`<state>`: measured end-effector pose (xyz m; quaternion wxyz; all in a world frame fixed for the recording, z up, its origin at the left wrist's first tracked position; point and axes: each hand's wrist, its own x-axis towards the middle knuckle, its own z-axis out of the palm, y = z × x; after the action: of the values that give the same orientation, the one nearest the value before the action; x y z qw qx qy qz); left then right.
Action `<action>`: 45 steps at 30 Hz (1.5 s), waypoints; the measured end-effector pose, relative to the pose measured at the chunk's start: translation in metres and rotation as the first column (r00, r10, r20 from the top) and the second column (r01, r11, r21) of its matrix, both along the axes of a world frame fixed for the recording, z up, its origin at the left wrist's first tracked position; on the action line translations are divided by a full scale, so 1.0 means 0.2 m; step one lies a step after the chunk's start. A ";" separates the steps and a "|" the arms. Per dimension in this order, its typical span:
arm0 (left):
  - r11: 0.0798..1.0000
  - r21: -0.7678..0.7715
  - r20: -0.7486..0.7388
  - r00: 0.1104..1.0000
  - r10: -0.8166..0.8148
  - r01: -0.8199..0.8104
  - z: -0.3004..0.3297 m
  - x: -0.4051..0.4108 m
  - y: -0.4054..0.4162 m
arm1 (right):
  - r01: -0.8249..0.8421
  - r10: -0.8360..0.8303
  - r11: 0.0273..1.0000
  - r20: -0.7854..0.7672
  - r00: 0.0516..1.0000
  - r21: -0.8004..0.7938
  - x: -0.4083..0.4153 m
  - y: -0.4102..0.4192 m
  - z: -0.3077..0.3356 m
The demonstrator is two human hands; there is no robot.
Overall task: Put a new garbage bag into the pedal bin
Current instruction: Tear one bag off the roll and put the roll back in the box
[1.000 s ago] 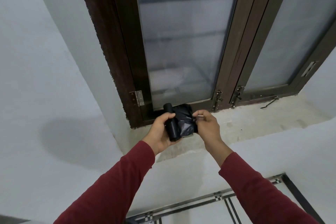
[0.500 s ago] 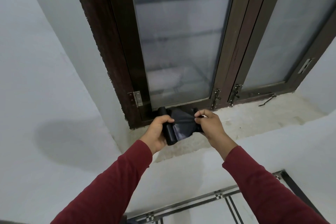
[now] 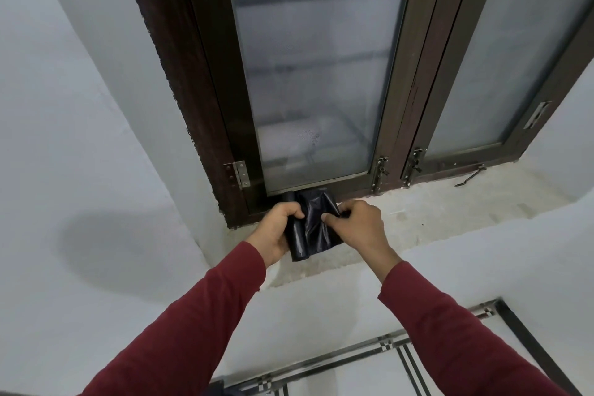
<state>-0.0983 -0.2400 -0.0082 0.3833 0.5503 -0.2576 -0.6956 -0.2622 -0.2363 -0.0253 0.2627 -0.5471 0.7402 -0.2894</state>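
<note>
Head view: both hands are reaching out over a window sill [image 3: 450, 212], in front of a dark-framed window [image 3: 315, 74].
Roll of garbage bags [image 3: 297, 244]: black and shiny, being held in the air just above the sill, close to the bottom of the window frame.
Left hand [image 3: 278, 231]: its fingers are curling round the roll and gripping it, the roll's lower end sticking out below the palm.
Loose bag [image 3: 316, 222]: a crumpled black sheet is stretching from the roll to the right (still joined to the roll, as far as one can tell).
Right hand [image 3: 361, 228]: thumb and fingers are pinching the right edge of the loose bag, the knuckles facing up.
Sleeves [image 3: 199, 315]: dark red, covering both arms down to the wrists.
Sill: rough, pale and stained, lying under the hands.
Hinge [image 3: 240, 173]: silvery, sitting on the frame to the left of the roll.
Floor [image 3: 369, 376]: pale tiles with dark striped borders are showing at the bottom.
</note>
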 end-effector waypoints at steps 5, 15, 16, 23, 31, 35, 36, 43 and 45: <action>0.999 -0.020 -0.011 0.999 0.039 -0.039 0.01 -0.01 -0.01 | 0.023 -0.023 1.000 -0.062 0.998 -0.011 -0.03 0.00 -0.04; 1.000 0.010 0.011 1.000 0.012 -0.012 -0.01 -0.01 -0.02 | 0.001 -0.006 0.998 -0.072 0.997 -0.067 -0.04 0.06 0.03; 1.000 0.007 0.022 1.000 -0.003 0.002 -0.01 -0.01 -0.02 | 0.013 -0.014 0.998 -0.016 1.000 -0.069 -0.04 0.06 0.03; 0.999 0.039 0.032 0.999 0.030 -0.031 -0.01 -0.01 -0.03 | 0.149 -0.162 0.986 0.227 0.960 0.074 -0.05 0.04 0.05; 0.998 0.031 0.065 0.997 0.045 -0.047 -0.01 -0.02 -0.04 | 0.173 -0.145 0.968 0.157 0.977 -0.183 -0.03 0.02 -0.02; 0.998 0.029 0.046 0.997 0.056 -0.057 -0.02 -0.02 -0.05 | 0.088 -0.052 0.966 0.148 0.988 -0.244 -0.04 0.01 -0.02; 0.998 0.028 0.049 0.998 0.047 -0.049 -0.02 -0.02 -0.05 | 0.080 -0.042 0.970 0.163 0.986 -0.230 -0.04 0.02 -0.01; 0.998 0.042 0.054 0.998 0.040 -0.042 -0.02 0.00 -0.05 | 0.065 -0.032 0.985 0.207 0.978 -0.157 -0.05 0.04 0.04; 0.998 0.027 0.055 0.997 0.051 -0.053 -0.02 0.00 -0.05 | 0.094 -0.064 0.992 0.295 0.953 -0.088 -0.05 0.04 0.05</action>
<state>-0.0985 -0.2498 -0.0125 0.3863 0.5809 -0.2434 -0.6739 -0.2722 -0.2284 -0.0144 0.3291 -0.4811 0.6990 -0.4143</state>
